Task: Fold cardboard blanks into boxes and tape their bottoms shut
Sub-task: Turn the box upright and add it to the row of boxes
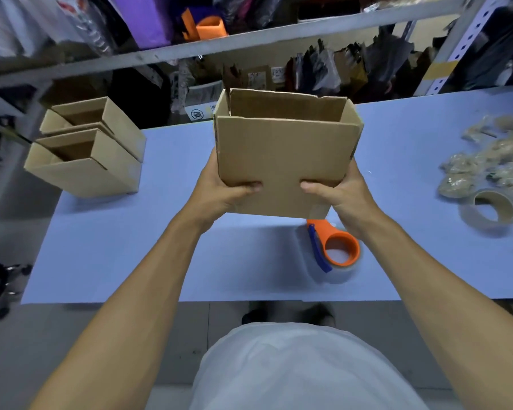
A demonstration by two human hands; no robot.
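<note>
1. Across the whole width of the view runs a pale blue table (131, 232), with metal shelving (249, 37) packed with bags and goods behind it.
2. Above the middle of the table, a folded cardboard box (282, 149) is held up in the air, its open top facing up and away and its near wall facing the camera; a strip of tape shows at its lower right edge.
3. At the table's far left corner sit 2 finished boxes (83, 167), open tops up, touching each other, one behind the other.
4. On the right side lies a heap of crumpled used tape (492, 161), well apart from the held box.
5. The left hand (222, 190) grips the box's lower left corner, thumb curled onto the near wall, fingers hidden behind the cardboard.
6. The right hand (341, 196) grips the lower right corner the same way, thumb pressed on the near wall.
7. Just below the box, on the table near the right wrist, rests an orange tape dispenser (335, 247) with a blue blade guard and a clear roll.
8. Near the tape heap lies a brown tape roll (489, 208), flat on the table.
</note>
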